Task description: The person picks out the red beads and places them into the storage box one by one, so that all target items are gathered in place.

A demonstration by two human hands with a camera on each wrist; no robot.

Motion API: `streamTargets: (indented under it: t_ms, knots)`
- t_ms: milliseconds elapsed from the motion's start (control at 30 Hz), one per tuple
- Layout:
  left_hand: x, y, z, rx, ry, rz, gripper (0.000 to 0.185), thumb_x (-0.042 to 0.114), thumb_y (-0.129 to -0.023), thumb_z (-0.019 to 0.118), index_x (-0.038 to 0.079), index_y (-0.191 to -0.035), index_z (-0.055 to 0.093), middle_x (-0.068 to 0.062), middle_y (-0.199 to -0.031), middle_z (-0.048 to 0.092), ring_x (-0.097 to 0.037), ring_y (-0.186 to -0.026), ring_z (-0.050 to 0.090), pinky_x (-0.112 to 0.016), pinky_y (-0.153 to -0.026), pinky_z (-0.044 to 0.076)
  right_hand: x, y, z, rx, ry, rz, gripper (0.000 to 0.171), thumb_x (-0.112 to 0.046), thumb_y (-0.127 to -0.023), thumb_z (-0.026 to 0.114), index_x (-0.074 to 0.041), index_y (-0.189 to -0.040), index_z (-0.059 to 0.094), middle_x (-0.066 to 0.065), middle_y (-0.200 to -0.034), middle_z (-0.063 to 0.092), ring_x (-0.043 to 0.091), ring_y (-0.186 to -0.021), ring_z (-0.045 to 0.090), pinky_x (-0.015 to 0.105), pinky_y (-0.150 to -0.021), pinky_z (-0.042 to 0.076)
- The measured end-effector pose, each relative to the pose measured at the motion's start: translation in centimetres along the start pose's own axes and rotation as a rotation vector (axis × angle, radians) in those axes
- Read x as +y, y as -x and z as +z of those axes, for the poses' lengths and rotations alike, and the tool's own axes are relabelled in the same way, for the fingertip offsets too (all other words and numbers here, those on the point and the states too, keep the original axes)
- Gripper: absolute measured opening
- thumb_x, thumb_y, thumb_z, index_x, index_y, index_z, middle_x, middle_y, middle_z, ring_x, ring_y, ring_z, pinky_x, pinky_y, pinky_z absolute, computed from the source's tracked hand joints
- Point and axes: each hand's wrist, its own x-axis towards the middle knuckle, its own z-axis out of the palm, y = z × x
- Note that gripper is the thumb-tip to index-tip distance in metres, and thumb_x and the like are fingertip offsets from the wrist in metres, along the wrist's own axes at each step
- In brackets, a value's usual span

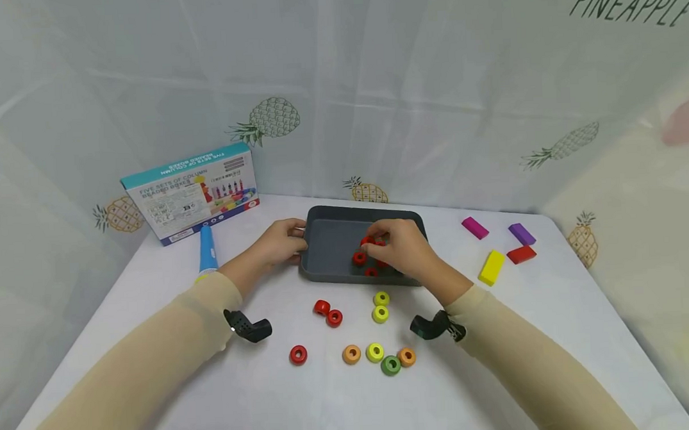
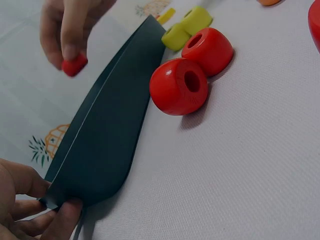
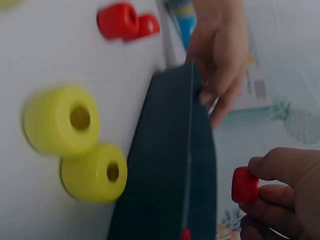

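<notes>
My left hand point(image 1: 279, 240) grips the left edge of a dark grey tray point(image 1: 331, 241), its thumb and fingers either side of the wall in the left wrist view. Over the right half of the tray, my right hand point(image 1: 402, 246) pinches a red bead point(image 3: 245, 185) between thumb and fingers, above the rim. Several red beads lie in the tray under that hand, among them one red bead point(image 1: 359, 258) near the middle; others are partly hidden by the fingers.
In front of the tray lie red beads point(image 1: 334, 318), yellow beads point(image 1: 380, 314), orange beads point(image 1: 352, 354) and a green bead point(image 1: 391, 365). Coloured blocks, one a yellow block point(image 1: 492, 267), are at the right. A printed box point(image 1: 193, 193) and a blue tube point(image 1: 207, 250) stand back left.
</notes>
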Motion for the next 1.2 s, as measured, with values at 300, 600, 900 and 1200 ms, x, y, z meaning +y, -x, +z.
streamTargets:
  t_ms: [300,600,900,1200]
  knots:
    - [-0.1,0.1,0.1,-0.004,0.019,0.003,0.063,0.002,-0.094,0.06,0.007,-0.154,0.04,-0.018,-0.143,0.051,-0.031,-0.117,0.06,-0.036,-0.084,0.061,2.8,-2.8,1.7,-0.044,0.074,0.064,0.029,-0.026,-0.091,0.076,-0.01,-0.115,0.073,0.006,-0.111,0.074,0.021,-0.095,0.069,0.039,-0.081,0.06]
    - [-0.1,-0.1,0.1,0.002,0.013,0.002,0.063,0.002,-0.094,0.06,0.007,-0.153,0.04,-0.017,-0.141,0.051,-0.029,-0.115,0.06,-0.036,-0.083,0.062,2.4,-1.6,0.6,-0.012,0.054,0.06,0.036,-0.03,-0.094,0.072,-0.009,-0.124,0.071,0.005,-0.122,0.071,0.027,-0.114,0.066,0.044,-0.095,0.057]
    - [0.2,0.0,0.1,0.009,-0.006,0.005,0.062,0.001,-0.095,0.059,0.006,-0.153,0.041,-0.018,-0.139,0.053,-0.031,-0.116,0.061,-0.036,-0.082,0.062,-1.5,3.2,0.4,-0.066,-0.1,-0.069,0.032,-0.026,-0.089,0.079,-0.009,-0.115,0.074,0.008,-0.115,0.074,0.027,-0.105,0.068,0.045,-0.09,0.059]
    - [0.3,0.2,0.1,0.002,-0.006,0.001,0.062,0.002,-0.095,0.059,0.005,-0.154,0.04,-0.019,-0.141,0.051,-0.031,-0.116,0.06,-0.035,-0.083,0.062,-3.5,6.8,6.0,-0.249,-0.075,-0.072,0.037,-0.031,-0.085,0.081,-0.012,-0.117,0.074,-0.005,-0.11,0.074,0.011,-0.1,0.065,0.029,-0.09,0.057]
